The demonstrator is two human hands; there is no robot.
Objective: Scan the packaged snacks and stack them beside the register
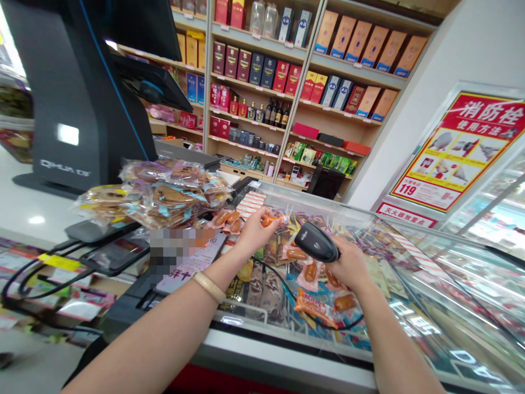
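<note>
In my left hand (pixel 256 230) is a small snack packet (pixel 271 220) with orange on its clear wrapper, pinched between the fingers above the glass counter. My right hand (pixel 348 262) grips a black barcode scanner (pixel 315 242), whose head points left toward that packet, a short way apart from it. Below the scanner several wrapped sausages (pixel 310 271) lie on the glass, beside an orange snack bag (pixel 314 307). More wrapped sausages (pixel 227 219) rest left of my left hand. The scanner's black cable (pixel 283 282) loops over the counter.
A pile of plastic-wrapped brown snacks (pixel 172 191) sits at the left, by a dark checkout terminal (pixel 82 109). Packaged goods show through the glass counter (pixel 287 334). Shelves of boxed bottles (pixel 262 71) stand behind, and a red and yellow sign (pixel 463 142) hangs right.
</note>
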